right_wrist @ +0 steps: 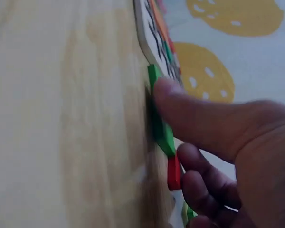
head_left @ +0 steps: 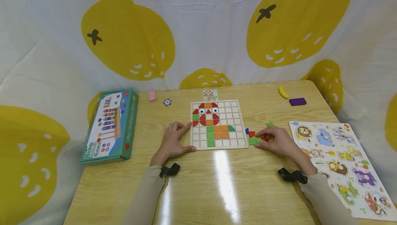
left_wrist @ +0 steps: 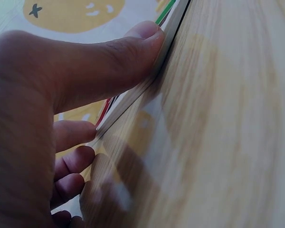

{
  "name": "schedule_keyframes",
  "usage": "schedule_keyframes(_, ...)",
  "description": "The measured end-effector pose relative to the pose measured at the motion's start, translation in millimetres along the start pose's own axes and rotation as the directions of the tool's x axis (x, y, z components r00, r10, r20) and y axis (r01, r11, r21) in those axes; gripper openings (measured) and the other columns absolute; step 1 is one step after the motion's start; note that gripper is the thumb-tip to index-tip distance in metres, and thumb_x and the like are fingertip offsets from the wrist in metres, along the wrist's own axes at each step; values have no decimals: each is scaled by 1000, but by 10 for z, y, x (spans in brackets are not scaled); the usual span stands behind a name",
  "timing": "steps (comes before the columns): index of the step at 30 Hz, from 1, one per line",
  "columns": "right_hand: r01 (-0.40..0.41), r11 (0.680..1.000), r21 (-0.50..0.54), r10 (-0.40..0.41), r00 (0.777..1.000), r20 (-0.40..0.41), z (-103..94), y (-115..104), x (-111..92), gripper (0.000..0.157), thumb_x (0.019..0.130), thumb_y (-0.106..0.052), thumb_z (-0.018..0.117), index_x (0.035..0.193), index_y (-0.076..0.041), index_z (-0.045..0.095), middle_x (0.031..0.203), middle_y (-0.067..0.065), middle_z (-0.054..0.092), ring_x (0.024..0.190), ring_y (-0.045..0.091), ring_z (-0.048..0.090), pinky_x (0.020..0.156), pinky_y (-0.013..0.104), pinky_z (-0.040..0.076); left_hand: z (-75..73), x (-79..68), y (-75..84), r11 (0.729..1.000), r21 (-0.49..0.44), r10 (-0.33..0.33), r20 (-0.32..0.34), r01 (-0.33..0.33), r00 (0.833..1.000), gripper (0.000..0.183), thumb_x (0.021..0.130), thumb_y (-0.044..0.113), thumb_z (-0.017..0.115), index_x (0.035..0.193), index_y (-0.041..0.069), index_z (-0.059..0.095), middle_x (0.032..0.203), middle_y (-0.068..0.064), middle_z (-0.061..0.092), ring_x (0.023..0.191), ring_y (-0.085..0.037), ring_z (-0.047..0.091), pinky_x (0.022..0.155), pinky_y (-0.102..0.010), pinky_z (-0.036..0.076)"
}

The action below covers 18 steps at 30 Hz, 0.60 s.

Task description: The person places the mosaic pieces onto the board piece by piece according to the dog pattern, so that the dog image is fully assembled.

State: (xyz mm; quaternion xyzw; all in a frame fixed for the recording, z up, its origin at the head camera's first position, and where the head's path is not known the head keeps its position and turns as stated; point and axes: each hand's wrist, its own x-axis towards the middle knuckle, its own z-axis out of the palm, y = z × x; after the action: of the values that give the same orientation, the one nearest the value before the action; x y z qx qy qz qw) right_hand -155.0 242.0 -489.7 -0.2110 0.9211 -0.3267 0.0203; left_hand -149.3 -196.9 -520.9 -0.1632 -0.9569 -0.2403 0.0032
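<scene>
A wooden grid board [head_left: 235, 142] bears red, orange and green tiles and two white eye-like discs. My left hand [head_left: 172, 141] spans its lower left corner, with the index fingertip at the left edge and the thumb [left_wrist: 140, 50] against the front edge. My right hand [head_left: 278, 142] is low over loose tiles just right of the board. Its thumb [right_wrist: 194, 114] touches green tiles [right_wrist: 160, 126], and its fingers are bent beside a red tile [right_wrist: 173, 173]. Close by lie a red quarter-round tile [head_left: 251, 134], a blue piece [head_left: 247, 131] and another green tile [head_left: 270, 124].
A small picture card [head_left: 210, 95] touches the board's back edge. At the left is a ring game box [head_left: 125, 128], with a pink block [head_left: 152, 95] and a round chip [head_left: 167, 102] nearby. An animal puzzle [head_left: 325, 156], toy banana [head_left: 283, 92] and purple block [head_left: 297, 102] lie right.
</scene>
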Motion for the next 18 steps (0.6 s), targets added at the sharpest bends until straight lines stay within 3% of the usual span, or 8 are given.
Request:
schedule_keyframes(6, -20, 997, -72, 19, 1000, -20, 27, -68, -40, 23, 76, -27, 87, 92, -16, 74, 84, -3, 66, 73, 12, 54, 66, 29, 44, 14, 1, -9, 1000, 1, -5, 0, 5, 1000, 100, 68, 71, 76, 152, 32, 39, 118, -3, 43, 106, -22, 36, 89, -40, 28)
schedule_keyframes(10, -21, 998, -56, 20, 999, -31, -5, -74, -2, 18, 82, -19, 82, 92, -14, 68, 78, -5, 61, 68, 9, 53, 61, 26, 44, 19, 4, -6, 1000, -2, -4, 6, 4, 1000, 100, 68, 72, 75, 152, 32, 39, 118, -3, 43, 106, -22, 36, 89, -40, 28)
schedule_keyframes(14, 11, 999, 41, -7, 995, -95, -55, -99, 68, 12, 90, -13, 73, 99, -13, 65, 79, -5, 60, 65, 11, 55, 58, 23, 44, 11, 2, 5, 1000, -3, -3, 9, 3, 1000, 100, 68, 71, 75, 152, 32, 39, 118, -3, 43, 107, -22, 36, 90, -41, 28)
schedule_keyframes(18, 19, 967, 253, 16, 991, -134, -97, -191, 168, 13, 95, -13, 67, 108, -13, 67, 95, 2, 67, 79, 15, 64, 68, 19, 50, 8, -4, -2, 1000, 6, -7, 12, 7, 1000, 100, 68, 71, 75, 153, 32, 38, 118, -2, 43, 107, -22, 36, 90, -40, 28)
